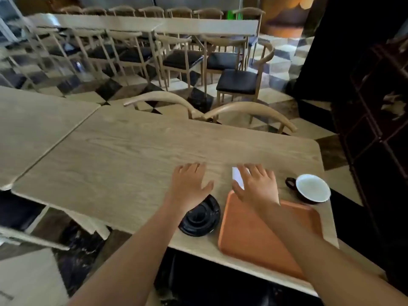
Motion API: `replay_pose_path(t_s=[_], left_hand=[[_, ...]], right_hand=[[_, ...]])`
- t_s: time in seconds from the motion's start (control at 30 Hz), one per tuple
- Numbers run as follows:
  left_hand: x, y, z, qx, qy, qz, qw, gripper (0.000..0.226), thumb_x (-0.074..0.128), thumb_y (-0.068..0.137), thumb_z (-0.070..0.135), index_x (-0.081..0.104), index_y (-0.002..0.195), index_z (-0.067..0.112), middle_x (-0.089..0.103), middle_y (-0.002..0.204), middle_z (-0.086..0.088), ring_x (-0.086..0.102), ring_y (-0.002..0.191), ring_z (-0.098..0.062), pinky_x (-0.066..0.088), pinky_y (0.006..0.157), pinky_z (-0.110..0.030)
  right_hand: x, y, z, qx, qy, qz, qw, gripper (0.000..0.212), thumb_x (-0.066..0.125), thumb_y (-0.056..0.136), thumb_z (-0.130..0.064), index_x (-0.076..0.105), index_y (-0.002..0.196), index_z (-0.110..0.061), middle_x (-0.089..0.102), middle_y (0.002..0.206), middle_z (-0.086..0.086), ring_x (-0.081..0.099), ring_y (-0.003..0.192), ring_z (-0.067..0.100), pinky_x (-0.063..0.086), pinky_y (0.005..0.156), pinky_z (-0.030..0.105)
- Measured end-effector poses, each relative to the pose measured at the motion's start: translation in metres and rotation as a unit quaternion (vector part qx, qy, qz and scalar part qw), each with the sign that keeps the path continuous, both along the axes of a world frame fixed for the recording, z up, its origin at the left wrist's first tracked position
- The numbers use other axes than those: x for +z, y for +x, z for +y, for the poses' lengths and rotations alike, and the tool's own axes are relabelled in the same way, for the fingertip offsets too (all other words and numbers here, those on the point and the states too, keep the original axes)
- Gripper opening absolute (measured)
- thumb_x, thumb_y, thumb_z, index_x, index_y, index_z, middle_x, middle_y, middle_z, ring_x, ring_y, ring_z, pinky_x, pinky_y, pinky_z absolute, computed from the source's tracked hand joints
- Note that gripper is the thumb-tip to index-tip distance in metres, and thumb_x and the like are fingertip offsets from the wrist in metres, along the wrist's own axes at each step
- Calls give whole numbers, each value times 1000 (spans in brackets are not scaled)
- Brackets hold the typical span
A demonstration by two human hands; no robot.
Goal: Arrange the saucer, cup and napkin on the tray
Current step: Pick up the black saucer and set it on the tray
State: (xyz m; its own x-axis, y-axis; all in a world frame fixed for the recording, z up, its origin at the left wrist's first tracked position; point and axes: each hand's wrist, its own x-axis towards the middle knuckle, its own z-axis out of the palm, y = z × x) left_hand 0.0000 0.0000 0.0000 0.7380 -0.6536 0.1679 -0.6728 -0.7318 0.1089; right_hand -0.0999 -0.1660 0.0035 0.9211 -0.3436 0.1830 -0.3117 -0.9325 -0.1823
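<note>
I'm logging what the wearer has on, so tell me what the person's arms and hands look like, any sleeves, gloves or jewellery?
Both arms are bare from the bottom of the frame up to the fingers: no sleeves show. The left hand and right hand wear no gloves, and no watch, bracelet or ring can be made out, though the picture is somewhat blurred.

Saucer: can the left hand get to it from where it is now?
Probably yes. The black saucer lies bare on the table left of the tray, just under the left hand, which is open; nothing blocks it.
</note>
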Motion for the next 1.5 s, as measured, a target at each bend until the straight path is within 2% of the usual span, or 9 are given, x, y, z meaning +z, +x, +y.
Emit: replay_pose_path(t_s=[0.2,0.37,0.6,0.83,1.03,1.2,1.3,1.37,1.5], left_hand=[[-66,-5,41,27,45,57,997,55,43,85,50,48,127,15,65,115,-4,60,103,-26,42,91,-39],[-101,6,67,43,77,86,992,55,42,84,50,46,128,16,64,113,-3,59,101,-26,44,87,-39],[-130,9,83,74,95,136,983,56,59,81,43,46,125,13,65,112,-5,60,101,-25,46,85,-38],[-132,2,74,125,46,199,971,50,59,84,32,44,129,15,61,112,-3,57,103,-22,46,87,-37],[-127,-3,63,193,-110,351,909,41,52,89,7,48,128,17,62,116,0,56,109,-19,49,87,-34],[-115,-8,49,210,-223,407,861,37,47,89,5,58,121,22,66,102,6,60,95,-10,44,76,-26],[-110,-10,27,213,-257,421,843,32,53,87,7,61,117,17,69,97,-2,64,88,-15,48,79,-28],[-108,-12,9,202,-272,434,835,25,55,86,8,65,108,16,70,94,-1,67,84,-17,50,77,-28],[-115,-18,-21,159,-270,428,848,19,58,85,3,69,96,14,69,83,3,68,67,-9,53,61,-19]], right_hand=[[-82,-2,40,12,34,123,992,36,46,87,-40,55,111,-15,60,119,7,51,111,29,39,90,43],[-119,7,49,15,45,158,986,40,44,86,-42,46,121,-22,57,122,2,48,110,26,38,90,40],[-141,17,56,-5,74,181,981,41,51,86,-37,44,123,-20,53,125,-3,46,112,20,42,86,36],[-144,18,58,-23,168,157,973,40,59,82,-23,50,120,-13,55,121,3,41,115,24,43,88,35],[-137,19,56,-75,337,74,936,33,51,75,2,62,100,-16,63,90,9,57,84,27,37,65,27],[-127,-3,32,-159,409,24,898,44,54,75,-3,66,104,-34,69,82,-14,62,75,9,43,65,20],[-116,-22,9,-206,431,-40,878,54,58,74,-3,59,82,-57,63,67,-39,58,70,-15,39,57,-2],[-113,-33,-7,-236,433,-64,868,51,62,76,-2,61,86,-51,60,61,-39,56,67,-20,37,55,-4],[-125,-48,-35,-262,440,-69,856,34,63,78,-2,68,103,-26,63,80,-29,59,72,-11,41,60,7]])
